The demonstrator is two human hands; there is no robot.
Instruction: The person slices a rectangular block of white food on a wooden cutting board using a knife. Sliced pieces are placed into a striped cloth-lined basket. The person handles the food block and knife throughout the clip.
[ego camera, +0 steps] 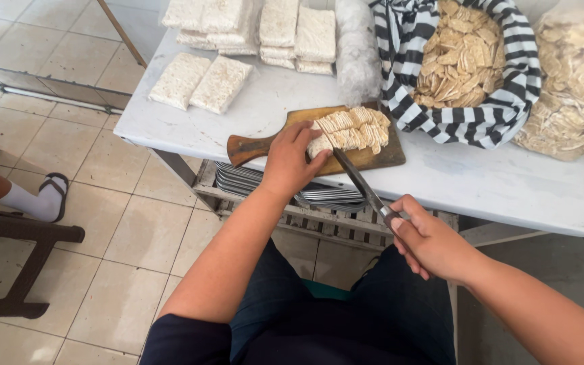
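A wooden cutting board (265, 143) lies near the front edge of a white table (508, 186). On it sits a pale block of tempeh (356, 128), partly cut into thin slices. My left hand (290, 162) presses on the uncut left end of the block. My right hand (430, 245) grips the handle of a long knife (354, 177), whose blade points up towards the block next to my left fingers.
Whole wrapped tempeh blocks (201, 81) lie at the table's back left, with more stacked (299, 30) behind. A striped cloth basket (468, 61) holds cut slices; a clear bag (576, 81) of slices stands at right. Metal trays (319, 192) sit under the table. Another person's foot (45, 199) is at left.
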